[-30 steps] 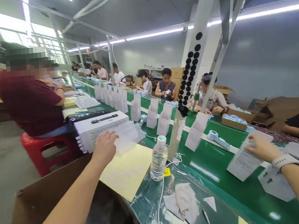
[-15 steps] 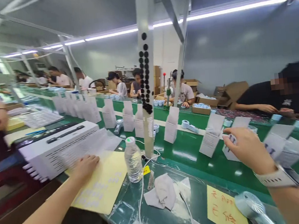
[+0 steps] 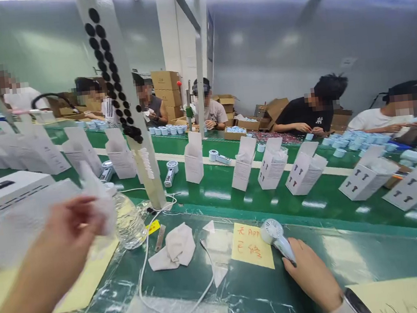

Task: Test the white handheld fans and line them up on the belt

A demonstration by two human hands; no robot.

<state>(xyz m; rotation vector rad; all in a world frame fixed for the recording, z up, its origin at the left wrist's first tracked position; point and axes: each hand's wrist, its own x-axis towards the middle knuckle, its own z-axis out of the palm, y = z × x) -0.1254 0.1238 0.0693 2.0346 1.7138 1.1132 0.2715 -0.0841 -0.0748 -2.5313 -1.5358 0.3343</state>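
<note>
My left hand (image 3: 63, 239), blurred, pinches a thin whitish plastic bag (image 3: 101, 199) in front of the water bottle (image 3: 128, 221). Low on the right, my right hand (image 3: 313, 269), with a watch on the wrist, is closed around the handle of a light blue handheld fan (image 3: 273, 230). The fan's round head lies over the edge of a yellow note (image 3: 252, 246) with red writing. Part of the handle is hidden under my fingers.
Open white boxes (image 3: 193, 160) stand along the green conveyor belt (image 3: 219, 195), with handheld fans (image 3: 220, 157) between them. A crumpled cloth (image 3: 176, 248) and white cable (image 3: 141, 276) lie on the table. A post (image 3: 148, 167) rises ahead. Several people sit across the belt.
The view has turned right. My left hand has lifted off the yellow paper and now holds the plastic bag. My right hand has come down from the boxes onto the fan.
</note>
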